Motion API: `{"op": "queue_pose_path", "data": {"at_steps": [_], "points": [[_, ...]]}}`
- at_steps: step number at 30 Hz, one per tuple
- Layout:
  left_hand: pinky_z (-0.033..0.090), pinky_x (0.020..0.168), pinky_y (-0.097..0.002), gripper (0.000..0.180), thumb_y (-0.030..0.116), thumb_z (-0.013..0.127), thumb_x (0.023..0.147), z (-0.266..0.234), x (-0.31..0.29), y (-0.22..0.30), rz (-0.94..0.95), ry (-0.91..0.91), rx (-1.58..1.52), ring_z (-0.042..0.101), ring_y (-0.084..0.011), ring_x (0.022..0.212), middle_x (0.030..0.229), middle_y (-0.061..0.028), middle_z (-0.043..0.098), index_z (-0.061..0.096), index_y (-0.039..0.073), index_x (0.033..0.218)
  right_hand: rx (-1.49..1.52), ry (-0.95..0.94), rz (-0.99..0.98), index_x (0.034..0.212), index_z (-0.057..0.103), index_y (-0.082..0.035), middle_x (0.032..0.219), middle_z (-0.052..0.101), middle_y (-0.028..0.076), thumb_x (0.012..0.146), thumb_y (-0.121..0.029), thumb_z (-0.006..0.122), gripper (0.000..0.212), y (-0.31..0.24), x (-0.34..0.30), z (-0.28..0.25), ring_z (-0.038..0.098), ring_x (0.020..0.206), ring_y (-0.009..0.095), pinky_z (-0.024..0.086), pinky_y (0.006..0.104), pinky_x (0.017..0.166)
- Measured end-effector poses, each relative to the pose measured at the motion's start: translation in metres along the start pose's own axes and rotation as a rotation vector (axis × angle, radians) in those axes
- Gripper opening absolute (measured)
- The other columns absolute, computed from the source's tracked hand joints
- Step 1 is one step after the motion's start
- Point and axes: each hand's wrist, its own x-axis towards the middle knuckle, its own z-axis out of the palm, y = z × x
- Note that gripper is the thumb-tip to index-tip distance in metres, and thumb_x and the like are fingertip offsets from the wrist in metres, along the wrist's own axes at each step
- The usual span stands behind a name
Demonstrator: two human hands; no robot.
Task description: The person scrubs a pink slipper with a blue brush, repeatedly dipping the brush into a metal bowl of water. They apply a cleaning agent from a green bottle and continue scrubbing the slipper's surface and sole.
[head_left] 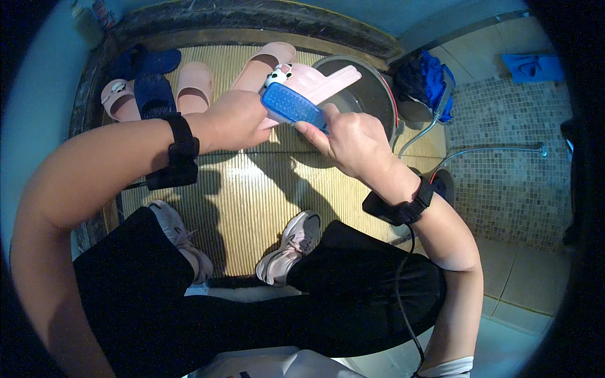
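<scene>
left hand grips pink slipper, right hand blue brush, at left edge of basin; likely scrubbing; next stroke needs steady hold.

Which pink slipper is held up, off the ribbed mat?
The pink slipper in the left hand, partly hidden by the blue item; the other pink slippers rest on the ribbed mat.
</scene>
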Motion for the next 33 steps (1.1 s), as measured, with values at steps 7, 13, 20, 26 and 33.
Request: {"op": "queue_pose_path", "data": {"at_steps": [7, 13, 20, 26, 33], "points": [[0.051, 0.068, -0.0454, 0.032, 0.027, 0.064, 0.076, -0.006, 0.007, 0.004, -0.036, 0.009, -0.057, 0.064, -0.0386, 0.072, 0.074, -0.0234, 0.063, 0.062, -0.004, 0.085, -0.067, -0.078, 0.353, 0.087, 0.065, 0.002, 0.074, 0.066, 0.023, 0.094, -0.064, 0.032, 0.074, 0.054, 0.031, -0.004, 0.068, 0.075, 0.037, 0.054, 0.0458, 0.067], [0.051, 0.068, -0.0453, 0.033, 0.027, 0.065, 0.076, -0.003, 0.008, -0.001, -0.014, 0.029, -0.109, 0.065, -0.0373, 0.073, 0.076, -0.0237, 0.064, 0.063, -0.004, 0.086, 0.072, 0.068, 0.025, 0.091, 0.056, 0.0, 0.062, 0.061, 0.021, 0.094, -0.058, 0.04, 0.061, 0.011, 0.005, 0.01, 0.064, 0.063, 0.039, 0.051, 0.047, 0.057], [0.051, 0.065, -0.0441, 0.037, 0.029, 0.066, 0.076, -0.005, 0.008, -0.012, -0.056, -0.035, -0.068, 0.064, -0.0379, 0.07, 0.075, -0.025, 0.063, 0.064, -0.007, 0.084, 0.075, 0.033, 0.239, 0.09, 0.06, 0.002, 0.069, 0.063, 0.024, 0.093, -0.062, 0.036, 0.068, 0.051, 0.023, 0.013, 0.065, 0.071, 0.04, 0.051, 0.0476, 0.065], [0.051, 0.065, -0.0449, 0.034, 0.028, 0.066, 0.076, -0.002, 0.012, -0.014, 0.007, -0.055, -0.054, 0.064, -0.0384, 0.07, 0.072, -0.0237, 0.062, 0.06, -0.005, 0.085, 0.114, -0.074, 0.45, 0.09, 0.065, 0.001, 0.082, 0.067, 0.023, 0.092, -0.067, 0.031, 0.075, 0.084, 0.022, 0.015, 0.067, 0.085, 0.037, 0.052, 0.0462, 0.076], [0.05, 0.062, -0.0456, 0.034, 0.03, 0.067, 0.077, 0.009, 0.0, -0.03, 0.075, -0.02, -0.144, 0.063, -0.0391, 0.068, 0.074, -0.0235, 0.062, 0.06, -0.001, 0.087, 0.168, 0.001, -0.079, 0.091, 0.058, -0.001, 0.062, 0.062, 0.019, 0.092, -0.06, 0.042, 0.062, -0.004, -0.002, 0.021, 0.064, 0.059, 0.038, 0.052, 0.0466, 0.054]]}}
